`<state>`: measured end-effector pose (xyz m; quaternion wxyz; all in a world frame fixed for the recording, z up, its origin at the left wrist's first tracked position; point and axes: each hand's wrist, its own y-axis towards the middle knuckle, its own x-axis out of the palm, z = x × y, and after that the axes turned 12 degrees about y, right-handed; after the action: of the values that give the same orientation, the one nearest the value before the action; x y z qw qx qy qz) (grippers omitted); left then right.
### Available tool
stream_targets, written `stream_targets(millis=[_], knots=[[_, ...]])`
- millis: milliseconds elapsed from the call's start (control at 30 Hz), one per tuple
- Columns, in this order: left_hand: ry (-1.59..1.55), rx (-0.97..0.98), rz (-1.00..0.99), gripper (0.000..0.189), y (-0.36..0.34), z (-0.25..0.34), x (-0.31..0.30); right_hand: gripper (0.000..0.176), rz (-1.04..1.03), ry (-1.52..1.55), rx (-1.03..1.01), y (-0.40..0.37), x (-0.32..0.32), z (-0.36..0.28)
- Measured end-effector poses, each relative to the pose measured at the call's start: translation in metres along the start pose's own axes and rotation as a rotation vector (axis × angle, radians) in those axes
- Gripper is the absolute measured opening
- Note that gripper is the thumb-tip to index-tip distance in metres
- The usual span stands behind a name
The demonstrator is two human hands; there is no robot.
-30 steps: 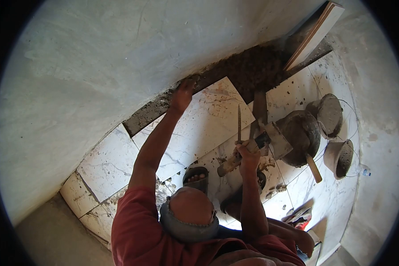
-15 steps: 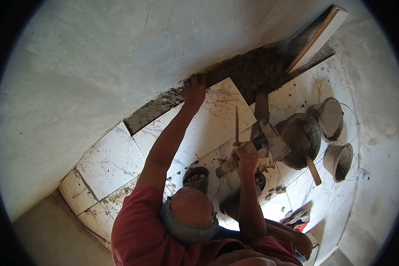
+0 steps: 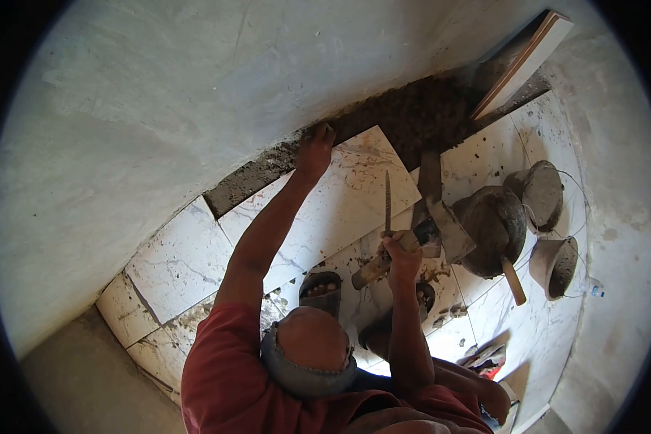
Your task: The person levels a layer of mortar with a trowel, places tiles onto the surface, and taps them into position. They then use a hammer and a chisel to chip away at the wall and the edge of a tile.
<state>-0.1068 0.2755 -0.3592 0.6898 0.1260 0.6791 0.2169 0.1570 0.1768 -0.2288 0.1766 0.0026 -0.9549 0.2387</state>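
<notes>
My left hand (image 3: 315, 148) reaches over the far edge of a large white marbled tile (image 3: 354, 173) to the dark mortar strip (image 3: 249, 177) along the wall. Its fingers are bent down, and whether they hold anything is unclear. My right hand (image 3: 403, 257) is closed round a wooden-handled tool (image 3: 372, 273) with a dark head, above the tiles near the feet. A thin ridged rod (image 3: 388, 202) sticks up from the same hand. Just right of it, a flat grey trowel blade (image 3: 452, 231) lies by a round mortar basin (image 3: 492, 224).
Two mortar-stained buckets (image 3: 542, 195) (image 3: 555, 266) stand right of the basin, with wire handles. A wooden handle (image 3: 513, 282) juts from the basin. Tile pieces (image 3: 524, 61) lean at the upper right. A person's capped head (image 3: 311, 347) and sandalled foot (image 3: 320, 289) are below.
My left hand has shifted slightly left along the strip, its fingers more bent. My right hand keeps the tool and rod almost where they were.
</notes>
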Motion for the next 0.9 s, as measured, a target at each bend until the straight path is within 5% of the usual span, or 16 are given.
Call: stream_targets(millis=[200, 600, 833, 900], knots=[[0.184, -0.076, -0.365, 0.023, 0.017, 0.012, -0.009, 0.009, -0.012, -0.017, -0.014, 0.002, -0.006, 0.007], [-0.206, -0.087, -0.115, 0.022, 0.007, -0.016, 0.001, 0.01, 0.022, 0.019, -0.02, -0.002, -0.009, -0.003], [-0.066, -0.128, -0.218, 0.021, 0.003, -0.01, 0.01, 0.009, -0.017, 0.019, -0.02, -0.001, -0.008, -0.004], [-0.056, -0.062, -0.036, 0.022, 0.003, -0.012, 0.012, 0.009, -0.007, 0.027, -0.01, -0.001, -0.007, -0.004]])
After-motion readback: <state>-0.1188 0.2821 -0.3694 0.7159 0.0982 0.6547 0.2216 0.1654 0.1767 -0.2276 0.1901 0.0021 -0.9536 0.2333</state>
